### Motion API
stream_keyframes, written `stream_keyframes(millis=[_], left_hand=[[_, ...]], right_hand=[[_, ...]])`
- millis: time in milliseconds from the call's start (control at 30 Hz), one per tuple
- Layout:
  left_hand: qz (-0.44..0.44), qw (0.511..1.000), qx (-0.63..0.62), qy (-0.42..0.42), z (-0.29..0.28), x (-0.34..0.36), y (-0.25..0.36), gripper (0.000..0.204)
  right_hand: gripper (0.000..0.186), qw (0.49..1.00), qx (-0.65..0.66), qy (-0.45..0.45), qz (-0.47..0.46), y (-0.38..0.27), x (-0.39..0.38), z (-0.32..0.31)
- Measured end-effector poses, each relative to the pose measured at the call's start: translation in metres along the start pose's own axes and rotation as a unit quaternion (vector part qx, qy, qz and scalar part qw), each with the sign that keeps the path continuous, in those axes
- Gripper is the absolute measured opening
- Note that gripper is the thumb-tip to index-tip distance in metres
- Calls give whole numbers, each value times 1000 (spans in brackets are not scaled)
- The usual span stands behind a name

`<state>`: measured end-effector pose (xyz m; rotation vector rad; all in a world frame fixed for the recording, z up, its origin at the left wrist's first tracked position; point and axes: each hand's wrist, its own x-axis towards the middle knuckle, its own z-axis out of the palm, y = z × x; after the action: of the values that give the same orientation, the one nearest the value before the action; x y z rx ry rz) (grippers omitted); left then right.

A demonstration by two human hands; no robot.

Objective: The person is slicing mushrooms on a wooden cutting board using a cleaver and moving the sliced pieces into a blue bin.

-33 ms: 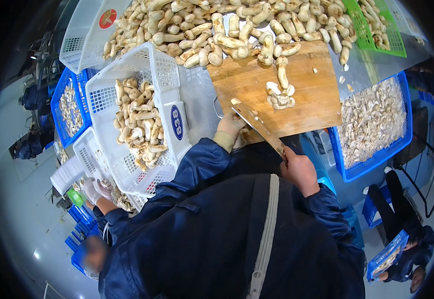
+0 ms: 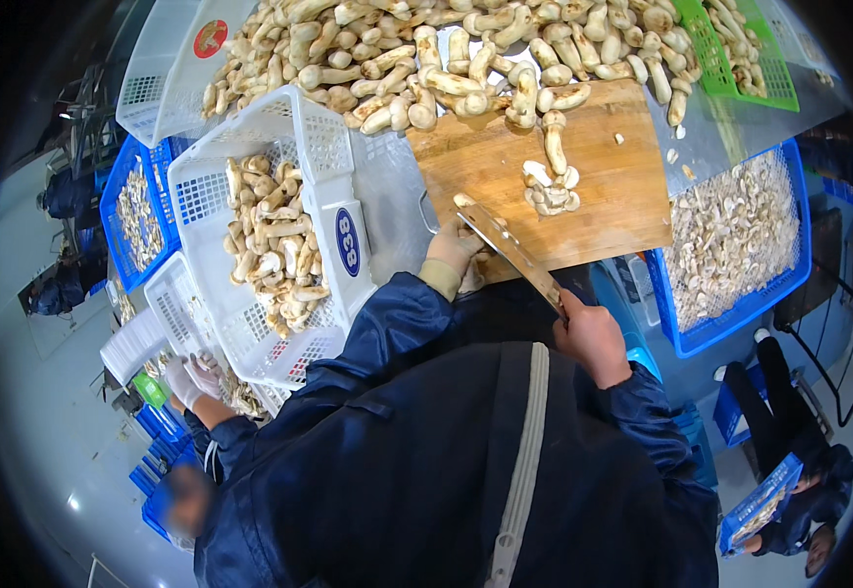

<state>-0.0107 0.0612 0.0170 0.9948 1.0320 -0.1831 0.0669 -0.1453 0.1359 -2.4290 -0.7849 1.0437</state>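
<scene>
My right hand (image 2: 595, 338) is closed around the handle of a knife (image 2: 512, 253), whose long blade slants up and left over the near left edge of a wooden cutting board (image 2: 612, 211). Close to the blade's far end, my left hand (image 2: 454, 247) has its fingers curled around a pale mushroom (image 2: 463, 201), mostly hidden by the blade and fingers. Cut mushroom slices (image 2: 551, 196) lie in a small heap on the board. One whole long-stemmed mushroom (image 2: 555, 142) rests just beyond them. Slivers cling to the blade.
A large mushroom pile (image 2: 367, 59) covers the table beyond the board. On the left stands a white basket (image 2: 323, 186) of mushrooms; on the right, a blue crate (image 2: 730, 333) of slices. A green basket (image 2: 774, 59) sits far right. A co-worker's gloved hands (image 2: 191, 380) are at lower left.
The co-worker's gloved hands at lower left have shifted slightly. My hands and the knife stay almost where they were.
</scene>
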Motion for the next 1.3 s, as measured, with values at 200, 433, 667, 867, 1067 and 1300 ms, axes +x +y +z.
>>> stream_keyframes(millis=[200, 433, 667, 867, 1067, 1300], left_hand=[[45, 998, -18, -33, -4, 9, -10, 37], [5, 999, 43, -1, -2, 4, -4, 21], [-10, 1000, 16, -7, 7, -6, 11, 25], [31, 999, 39, 18, 1, 2, -4, 31], [19, 999, 27, 31, 4, 1, -3, 34], [43, 997, 48, 37, 1, 2, -11, 32]], right_hand=[[20, 1000, -6, -14, -1, 0, -1, -5], [16, 999, 36, -6, 20, -2, 37, 23], [18, 995, 85, 44, -11, 3, 49, 22], [17, 999, 38, -1, -8, -2, 10, 2], [16, 1000, 27, -3, 6, 0, 6, 4], [17, 1000, 22, 4, 0, 0, -7, 0]])
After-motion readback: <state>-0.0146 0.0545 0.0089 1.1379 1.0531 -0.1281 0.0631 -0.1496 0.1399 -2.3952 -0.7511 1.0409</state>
